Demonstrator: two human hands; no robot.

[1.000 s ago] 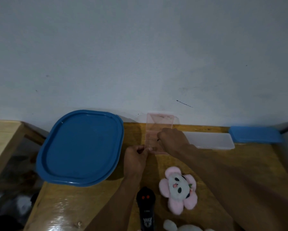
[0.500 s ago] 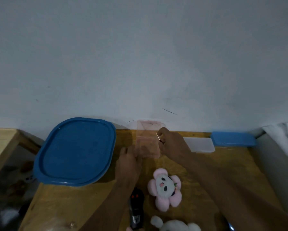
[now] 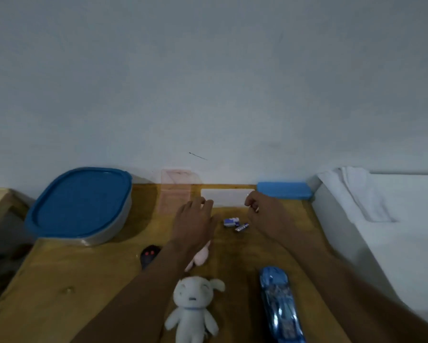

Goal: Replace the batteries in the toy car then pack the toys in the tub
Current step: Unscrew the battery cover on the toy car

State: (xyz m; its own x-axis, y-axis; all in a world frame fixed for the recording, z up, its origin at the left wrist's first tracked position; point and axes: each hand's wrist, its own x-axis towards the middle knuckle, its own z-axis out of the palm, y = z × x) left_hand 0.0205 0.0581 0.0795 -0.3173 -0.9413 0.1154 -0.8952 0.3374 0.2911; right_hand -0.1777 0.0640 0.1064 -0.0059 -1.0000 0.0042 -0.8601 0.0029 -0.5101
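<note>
The blue toy car (image 3: 279, 305) lies lengthwise at the table's front right. Two small batteries (image 3: 235, 224) lie on the wood between my hands. My left hand (image 3: 193, 224) hovers flat with relaxed fingers just left of them and holds nothing. To their right, my right hand (image 3: 265, 214) has curled fingers that pinch a small thin tool (image 3: 248, 194), mostly hidden. The tub (image 3: 79, 206), shut under a blue lid, stands at the back left. A white plush (image 3: 193, 308) lies at the front; a pink plush (image 3: 200, 256) is partly under my left forearm.
A clear pink box (image 3: 175, 191) leans at the wall, with a flat white container (image 3: 227, 196) and a blue lid (image 3: 284, 190) to its right. A black remote (image 3: 149, 256) lies left of my forearm. A white bed (image 3: 381, 219) borders the table on the right.
Both hands left the pink box and moved right, toward the batteries. My right hand came away with the thin tool. The view shifted, so the car and white plush now show.
</note>
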